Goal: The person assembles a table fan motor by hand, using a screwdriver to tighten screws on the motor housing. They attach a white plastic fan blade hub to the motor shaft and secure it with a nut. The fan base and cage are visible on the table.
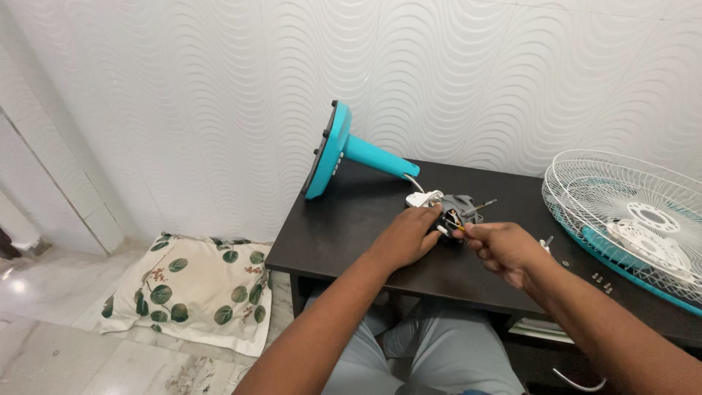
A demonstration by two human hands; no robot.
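A turquoise fan stand (344, 150) lies on its side on the dark table (344, 227), its round base toward the wall. At the end of its neck sits the bare grey fan motor (461, 208) with a shaft sticking out to the right. My left hand (406, 238) grips the motor from the left, next to a white plastic piece (424, 197). My right hand (501, 249) is closed on a thin tool with a yellow tip, pressed against the motor's front.
A white wire fan guard (629, 219) with a turquoise rim lies at the table's right end. Small screws (601, 281) and a small part (545, 243) lie beside it. A leaf-print pillow (194, 289) rests on the floor at left.
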